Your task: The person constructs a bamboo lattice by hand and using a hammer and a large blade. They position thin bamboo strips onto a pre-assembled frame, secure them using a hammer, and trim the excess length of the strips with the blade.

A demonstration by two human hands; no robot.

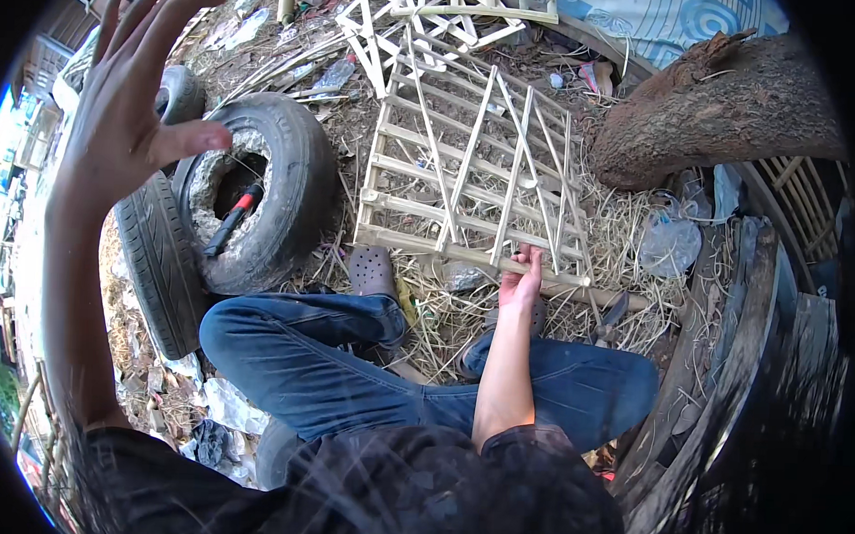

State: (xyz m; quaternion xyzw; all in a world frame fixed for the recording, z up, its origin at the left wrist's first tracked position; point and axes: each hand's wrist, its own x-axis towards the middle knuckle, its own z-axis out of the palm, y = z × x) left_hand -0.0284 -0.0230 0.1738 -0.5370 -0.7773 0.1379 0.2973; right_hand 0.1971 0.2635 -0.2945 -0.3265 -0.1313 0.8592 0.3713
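Observation:
A bamboo lattice panel (454,174), built of pale slats with several diagonal strips across them, stands or lies in front of my knees. My right hand (523,282) has its fingers wrapped around the panel's near rail, right of its middle; the fingertips show above the rail. My left hand (122,115) is raised high at the left, with its fingers spread and nothing in it. Below and right of that hand, a tool with a black and red handle (233,221) rests on a tire (299,182) with a rough grey filling; its far end is hard to make out.
More slatted bamboo pieces (455,14) are stacked at the back. A thick log (725,117) juts in from the right, near a clear plastic bag (671,243). Another tire (159,267) leans at the left. A dark blade (616,309) lies by a stick. Straw covers the ground.

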